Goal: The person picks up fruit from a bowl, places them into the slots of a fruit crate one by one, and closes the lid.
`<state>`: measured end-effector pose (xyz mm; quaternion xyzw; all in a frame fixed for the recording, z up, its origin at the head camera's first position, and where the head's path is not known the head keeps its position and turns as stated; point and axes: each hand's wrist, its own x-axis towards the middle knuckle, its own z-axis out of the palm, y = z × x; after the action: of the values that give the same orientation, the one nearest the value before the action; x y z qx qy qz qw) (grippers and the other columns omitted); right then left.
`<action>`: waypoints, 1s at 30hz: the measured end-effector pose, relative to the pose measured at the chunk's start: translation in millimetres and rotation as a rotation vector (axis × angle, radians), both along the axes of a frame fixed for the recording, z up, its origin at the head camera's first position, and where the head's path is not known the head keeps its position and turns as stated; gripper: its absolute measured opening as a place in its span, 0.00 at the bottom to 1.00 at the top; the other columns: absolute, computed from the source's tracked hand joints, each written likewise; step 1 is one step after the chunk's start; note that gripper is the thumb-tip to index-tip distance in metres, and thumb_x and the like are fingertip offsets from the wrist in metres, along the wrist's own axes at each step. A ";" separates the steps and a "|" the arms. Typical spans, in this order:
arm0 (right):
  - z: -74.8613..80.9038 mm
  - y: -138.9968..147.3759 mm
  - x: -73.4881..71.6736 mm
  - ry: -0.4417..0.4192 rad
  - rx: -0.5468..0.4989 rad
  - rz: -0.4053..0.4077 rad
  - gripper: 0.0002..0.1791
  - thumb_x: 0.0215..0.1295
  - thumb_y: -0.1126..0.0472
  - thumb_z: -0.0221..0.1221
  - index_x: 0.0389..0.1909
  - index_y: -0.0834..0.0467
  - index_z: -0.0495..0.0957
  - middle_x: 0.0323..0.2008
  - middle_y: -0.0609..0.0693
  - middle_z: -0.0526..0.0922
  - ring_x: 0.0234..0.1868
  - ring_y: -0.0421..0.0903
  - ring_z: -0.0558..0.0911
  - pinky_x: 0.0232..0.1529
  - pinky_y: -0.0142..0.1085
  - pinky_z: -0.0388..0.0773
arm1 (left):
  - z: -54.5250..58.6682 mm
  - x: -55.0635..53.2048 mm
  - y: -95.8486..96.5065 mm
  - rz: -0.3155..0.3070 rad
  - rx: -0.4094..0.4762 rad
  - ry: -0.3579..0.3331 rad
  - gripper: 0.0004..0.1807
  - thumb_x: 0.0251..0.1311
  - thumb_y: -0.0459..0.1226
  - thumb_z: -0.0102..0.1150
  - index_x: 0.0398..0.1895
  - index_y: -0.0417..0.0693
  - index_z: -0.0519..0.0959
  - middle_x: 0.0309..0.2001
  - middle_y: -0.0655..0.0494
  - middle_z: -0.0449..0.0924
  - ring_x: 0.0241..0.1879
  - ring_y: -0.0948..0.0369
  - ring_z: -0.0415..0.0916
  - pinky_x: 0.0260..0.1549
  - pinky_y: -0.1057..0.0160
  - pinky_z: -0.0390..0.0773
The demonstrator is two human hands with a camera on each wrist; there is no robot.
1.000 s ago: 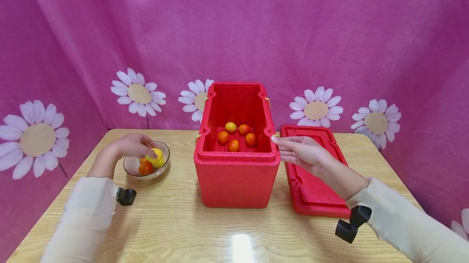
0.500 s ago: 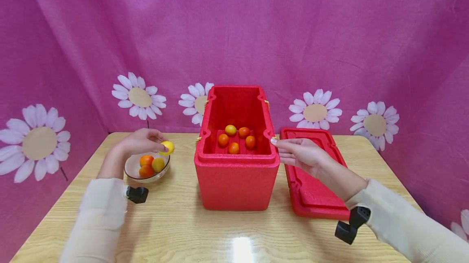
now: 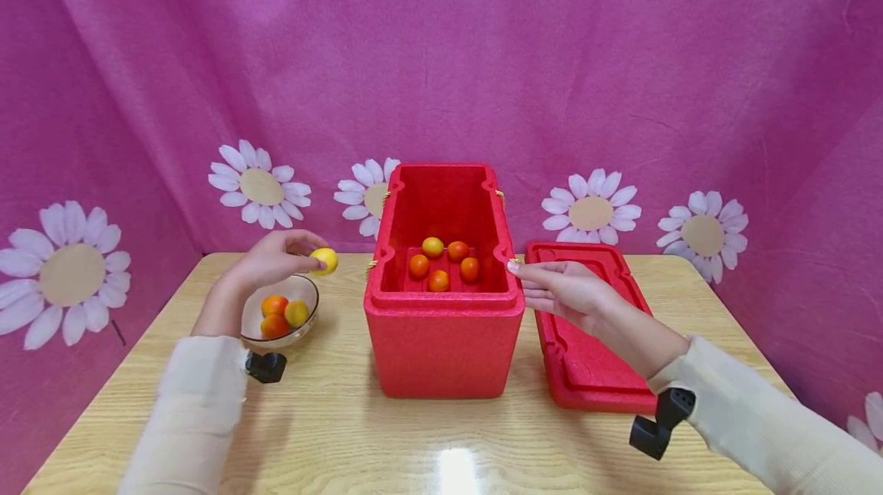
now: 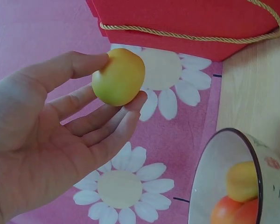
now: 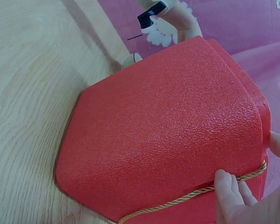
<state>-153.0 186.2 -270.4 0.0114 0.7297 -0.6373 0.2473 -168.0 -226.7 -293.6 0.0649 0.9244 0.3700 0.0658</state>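
Above the far right of the bowl (image 3: 308, 324), my left hand (image 3: 272, 259) pinches a yellow tomato (image 3: 324, 260) between thumb and fingers. In the left wrist view this tomato (image 4: 119, 77) looks yellow with a greenish underside. The bowl, white with a dark rim, holds orange-red tomatoes (image 3: 274, 326) and a yellow one (image 3: 297, 314). My right hand (image 3: 569, 292) holds the right rim of an uncovered red foam box (image 3: 444, 353), thumb on the edge and fingers against the outside wall over the gold rope (image 5: 191, 196). Several tomatoes, mostly orange-red (image 3: 438, 280), lie on the box floor.
A red lid (image 3: 600, 342) lies on the wooden table (image 3: 331, 426) right of the box, partly under my right forearm. A pink curtain (image 3: 441, 58) with white flowers hangs behind the table and along both sides.
My left hand has lifted the yellow tomato out of the bowl and moved it up and right. The right hand has stayed on the box rim.
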 end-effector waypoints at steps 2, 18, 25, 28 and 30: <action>0.5 -0.1 0.2 -0.001 -0.008 0.003 0.38 0.67 0.50 0.57 0.70 0.68 0.57 0.37 0.41 0.84 0.38 0.34 0.85 0.47 0.29 0.82 | 2.4 -1.0 1.8 -0.001 0.003 -0.001 0.21 0.61 0.42 0.59 0.56 0.43 0.76 0.50 0.42 0.81 0.50 0.50 0.76 0.52 0.51 0.77; 0.3 -1.7 1.0 0.009 -0.008 0.009 0.38 0.67 0.51 0.56 0.70 0.68 0.56 0.39 0.43 0.84 0.39 0.34 0.85 0.47 0.29 0.82 | 33.5 -12.6 19.1 -0.066 0.054 -0.024 0.21 0.61 0.38 0.59 0.55 0.38 0.74 0.51 0.41 0.80 0.46 0.57 0.79 0.53 0.56 0.80; 0.5 -1.2 1.4 0.003 -0.007 0.009 0.39 0.67 0.50 0.57 0.70 0.68 0.56 0.37 0.42 0.84 0.38 0.34 0.85 0.46 0.29 0.82 | 44.8 -16.9 30.9 -0.077 0.057 0.005 0.21 0.59 0.41 0.61 0.54 0.41 0.75 0.51 0.41 0.81 0.50 0.51 0.76 0.53 0.54 0.75; 0.4 -0.8 1.7 0.008 -0.006 0.008 0.40 0.66 0.50 0.58 0.70 0.68 0.56 0.37 0.41 0.84 0.38 0.34 0.85 0.46 0.29 0.82 | 51.6 -19.2 39.0 -0.073 0.071 0.038 0.20 0.59 0.40 0.61 0.54 0.41 0.76 0.49 0.41 0.82 0.49 0.52 0.78 0.51 0.56 0.74; 0.6 -0.3 1.9 0.009 -0.003 0.004 0.40 0.66 0.50 0.58 0.70 0.68 0.56 0.37 0.41 0.84 0.38 0.33 0.85 0.46 0.29 0.82 | 56.2 -20.5 43.9 -0.070 0.070 0.055 0.20 0.59 0.40 0.61 0.53 0.42 0.76 0.49 0.41 0.82 0.48 0.52 0.79 0.51 0.55 0.74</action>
<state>-151.2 185.9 -269.9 0.0066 0.7300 -0.6378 0.2455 -188.5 -182.7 -237.3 0.1097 0.9096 0.3975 0.0512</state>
